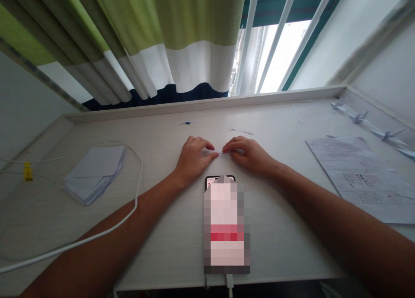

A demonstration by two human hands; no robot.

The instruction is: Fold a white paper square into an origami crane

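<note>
Between my two hands is a small piece of white paper (223, 155), low over the desk and mostly covered by fingers. My left hand (196, 156) pinches its left side between thumb and fingers. From the other side, my right hand (247, 153) grips the paper with thumb and fingertips close to the left thumb. The paper's folds are too small to make out. Just below the hands lies a phone (223, 224), its screen blurred, with a white cable plugged into its lower end.
A stack of white paper (97, 168) lies left, near a looping white cable (140, 181) with a yellow tag (28, 171). Several folded paper cranes (359, 117) line the right edge above printed sheets (359, 172). Thin paper strips (243, 131) and a blue-and-white stick (187, 123) lie behind.
</note>
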